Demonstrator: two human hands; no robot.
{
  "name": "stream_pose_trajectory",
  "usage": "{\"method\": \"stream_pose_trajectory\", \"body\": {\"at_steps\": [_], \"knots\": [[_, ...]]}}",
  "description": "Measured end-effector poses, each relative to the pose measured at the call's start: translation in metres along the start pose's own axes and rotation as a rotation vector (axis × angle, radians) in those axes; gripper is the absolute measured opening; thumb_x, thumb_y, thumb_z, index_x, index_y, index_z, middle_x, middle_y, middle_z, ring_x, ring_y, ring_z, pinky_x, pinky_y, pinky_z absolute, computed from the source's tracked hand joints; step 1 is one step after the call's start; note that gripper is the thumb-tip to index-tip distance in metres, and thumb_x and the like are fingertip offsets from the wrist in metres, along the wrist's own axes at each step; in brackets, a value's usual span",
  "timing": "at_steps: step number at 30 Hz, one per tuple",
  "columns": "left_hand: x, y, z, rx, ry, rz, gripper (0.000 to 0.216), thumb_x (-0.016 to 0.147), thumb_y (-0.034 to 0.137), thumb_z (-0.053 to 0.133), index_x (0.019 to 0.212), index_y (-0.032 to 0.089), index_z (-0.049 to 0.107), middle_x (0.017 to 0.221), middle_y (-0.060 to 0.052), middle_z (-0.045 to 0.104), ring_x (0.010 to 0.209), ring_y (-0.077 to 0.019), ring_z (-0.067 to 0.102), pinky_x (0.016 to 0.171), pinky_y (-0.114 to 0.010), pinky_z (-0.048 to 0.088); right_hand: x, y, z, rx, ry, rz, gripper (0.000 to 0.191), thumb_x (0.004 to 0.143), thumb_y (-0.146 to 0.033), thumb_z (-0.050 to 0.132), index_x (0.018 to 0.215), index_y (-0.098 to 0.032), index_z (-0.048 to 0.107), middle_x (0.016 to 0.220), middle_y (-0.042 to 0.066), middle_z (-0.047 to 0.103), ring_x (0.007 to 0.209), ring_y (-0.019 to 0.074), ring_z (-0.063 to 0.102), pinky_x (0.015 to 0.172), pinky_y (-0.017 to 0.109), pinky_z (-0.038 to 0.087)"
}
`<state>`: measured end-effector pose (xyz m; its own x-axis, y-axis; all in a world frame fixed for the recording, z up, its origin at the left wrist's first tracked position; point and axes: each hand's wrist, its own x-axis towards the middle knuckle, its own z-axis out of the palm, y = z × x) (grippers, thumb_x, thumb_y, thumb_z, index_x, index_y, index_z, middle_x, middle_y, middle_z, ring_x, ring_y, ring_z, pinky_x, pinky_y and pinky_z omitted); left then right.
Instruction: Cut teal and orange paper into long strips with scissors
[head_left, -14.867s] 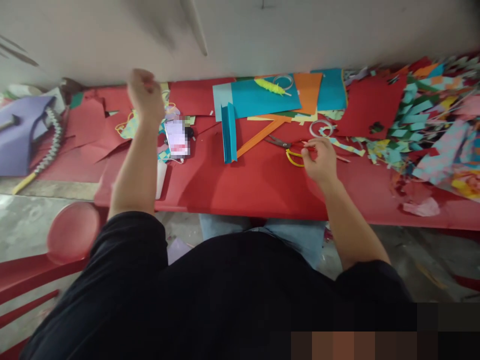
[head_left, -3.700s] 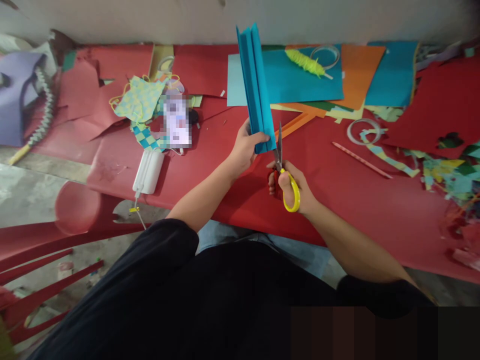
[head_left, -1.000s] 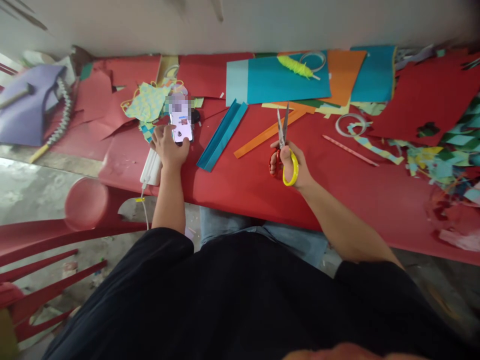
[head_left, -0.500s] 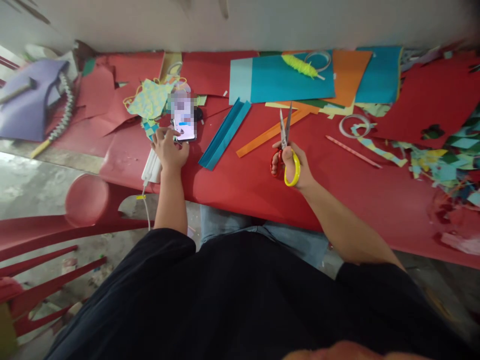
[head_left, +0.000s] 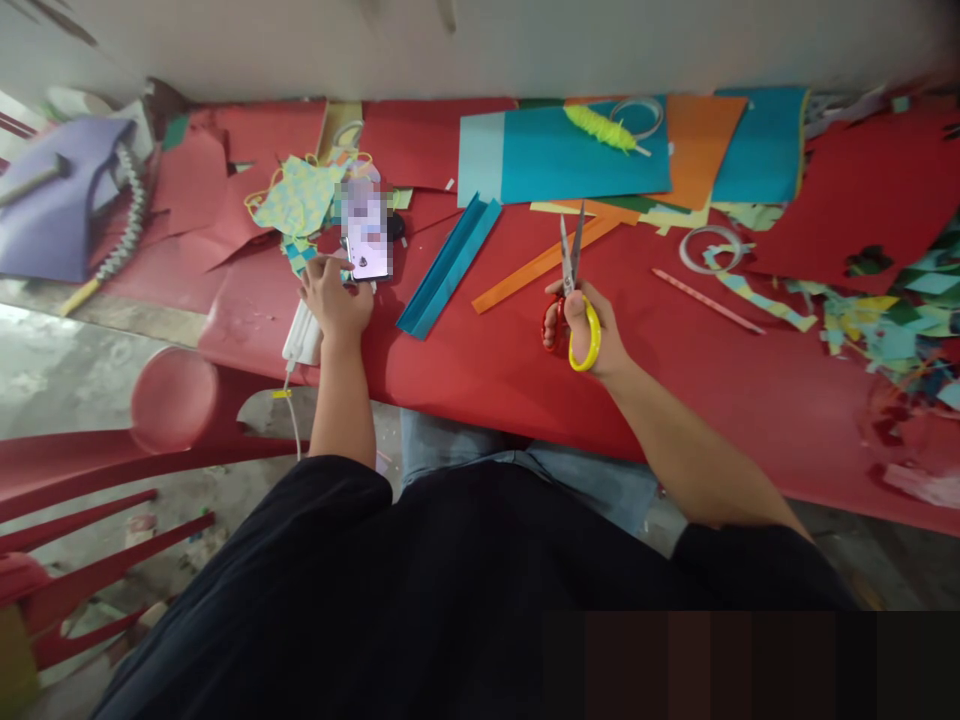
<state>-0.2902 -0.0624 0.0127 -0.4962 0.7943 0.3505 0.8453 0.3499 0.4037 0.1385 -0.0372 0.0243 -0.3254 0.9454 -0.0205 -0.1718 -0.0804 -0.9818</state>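
**R hand (head_left: pixel 589 325) grips scissors (head_left: pixel 570 262), L hand (head_left: pixel 335 307) at phone (head_left: pixel 367 245)**

Red table cover (head_left: pixel 480 390) runs across the view, littered w/ craft paper. Red plastic chair (head_left: pixel 172 400) stands at lower L. At back of tbl lie a flat teal sheet (head_left: pixel 570 150) & an orange sheet (head_left: pixel 697 130). Far R, a heap of woven paper scraps (head_left: pixel 885 325); far L, a purple bag (head_left: pixel 60 205).

So far, as pics show: blue paper (head_left: pixel 448 268) is folded into a long pleated strip, lying on tbl between the two hands, no cuts visible on it. Cutting hasn't started on it. Orange paper strip (head_left: pixel 544 265) lies just beside it, nearer the scissors.

R hand is clenched round yellow & red handles, blades up, slightly apart, touching no paper. L hand is relaxed, not gripping, fingertips (head_left: pixel 330 265) at lower edge of phone, which lies flat on tbl, screen blurred. White power bank (head_left: pixel 302 335) sits just under L palm, cable running off tbl edge.
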Motion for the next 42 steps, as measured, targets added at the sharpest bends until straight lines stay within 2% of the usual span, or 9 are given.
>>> {"method": "stream_pose_trajectory", "body": {"at_steps": [5, 10, 17, 22, 26, 29, 33, 38, 42], "knots": [[-0.002, -0.001, -0.001, 0.007, 0.016, 0.029, 0.033, 0.087, 0.019, 0.071, 0.119, 0.014, 0.076, 0.141, -0.014, 0.059, 0.140, -0.0346, 0.052, 0.120, -0.062, 0.040, 0.000, 0.000, 0.000, -0.003, 0.004, 0.002, 0.066, 0.093, -0.088, 0.069, 0.117, -0.027, 0.061, 0.074, -0.004, 0.060, 0.055, 0.0114, 0.060, 0.049, 0.025, 0.054], [-0.006, 0.006, -0.002, -0.019, -0.069, 0.203, 0.039, 0.085, 0.019, 0.072, 0.123, 0.017, 0.079, 0.153, -0.009, 0.055, 0.151, -0.0344, 0.041, 0.126, -0.066, 0.031, 0.001, 0.003, -0.001, -0.005, 0.000, -0.008, 0.067, 0.093, -0.089, 0.069, 0.117, -0.027, 0.061, 0.074, -0.004, 0.060, 0.055, 0.0112, 0.060, 0.050, 0.026, 0.054], [-0.008, 0.011, 0.001, -0.009, -0.110, 0.267, 0.036, 0.086, 0.020, 0.069, 0.118, 0.023, 0.085, 0.158, -0.007, 0.054, 0.153, -0.0331, 0.037, 0.126, -0.067, 0.028, 0.001, 0.004, -0.001, 0.016, -0.002, -0.001, 0.063, 0.095, -0.086, 0.069, 0.117, -0.027, 0.062, 0.074, -0.003, 0.061, 0.056, 0.0118, 0.061, 0.050, 0.026, 0.054], [-0.009, 0.016, -0.005, -0.003, -0.090, 0.213, 0.047, 0.083, 0.020, 0.073, 0.130, 0.019, 0.079, 0.157, -0.010, 0.054, 0.152, -0.0330, 0.038, 0.126, -0.065, 0.031, 0.001, 0.003, -0.001, 0.011, 0.003, -0.001, 0.063, 0.094, -0.087, 0.069, 0.116, -0.028, 0.063, 0.074, -0.003, 0.061, 0.056, 0.0121, 0.061, 0.050, 0.027, 0.054], [-0.007, 0.013, -0.007, 0.011, -0.032, 0.137, 0.043, 0.083, 0.019, 0.071, 0.125, 0.017, 0.080, 0.152, -0.012, 0.058, 0.149, -0.0330, 0.043, 0.124, -0.064, 0.034, 0.001, 0.004, -0.001, 0.013, -0.006, -0.003, 0.063, 0.094, -0.086, 0.070, 0.117, -0.028, 0.063, 0.075, -0.003, 0.061, 0.056, 0.0117, 0.061, 0.049, 0.027, 0.054], [-0.004, 0.008, -0.005, 0.055, 0.012, 0.081, 0.046, 0.081, 0.021, 0.071, 0.126, 0.022, 0.079, 0.148, -0.013, 0.061, 0.147, -0.0367, 0.049, 0.120, -0.064, 0.041, 0.001, 0.003, -0.001, 0.002, 0.001, -0.005, 0.065, 0.094, -0.088, 0.068, 0.117, -0.028, 0.062, 0.075, -0.003, 0.061, 0.056, 0.0115, 0.061, 0.049, 0.026, 0.053], [-0.002, 0.005, 0.000, 0.075, 0.058, 0.050, 0.057, 0.079, 0.027, 0.070, 0.136, 0.027, 0.074, 0.148, -0.014, 0.062, 0.146, -0.0429, 0.053, 0.117, -0.068, 0.045, 0.001, 0.002, 0.000, -0.006, -0.002, -0.002, 0.066, 0.094, -0.088, 0.068, 0.117, -0.027, 0.062, 0.074, -0.003, 0.060, 0.056, 0.0115, 0.060, 0.049, 0.026, 0.053], [-0.004, 0.009, -0.002, 0.064, 0.016, 0.047, 0.061, 0.081, 0.028, 0.071, 0.142, 0.025, 0.072, 0.151, -0.016, 0.059, 0.145, -0.0428, 0.051, 0.120, -0.069, 0.043, 0.001, 0.004, -0.001, -0.003, -0.013, -0.010, 0.064, 0.096, -0.086, 0.068, 0.118, -0.027, 0.062, 0.075, -0.003, 0.061, 0.056, 0.0113, 0.061, 0.050, 0.026, 0.054], [-0.003, 0.017, -0.002, 0.047, -0.034, 0.050, 0.061, 0.086, 0.032, 0.073, 0.147, 0.029, 0.069, 0.156, -0.015, 0.055, 0.152, -0.0447, 0.046, 0.127, -0.070, 0.038, 0.000, 0.005, -0.001, -0.004, -0.008, -0.003, 0.066, 0.093, -0.088, 0.068, 0.118, -0.027, 0.062, 0.075, -0.004, 0.061, 0.056, 0.0111, 0.060, 0.050, 0.025, 0.054]]}}
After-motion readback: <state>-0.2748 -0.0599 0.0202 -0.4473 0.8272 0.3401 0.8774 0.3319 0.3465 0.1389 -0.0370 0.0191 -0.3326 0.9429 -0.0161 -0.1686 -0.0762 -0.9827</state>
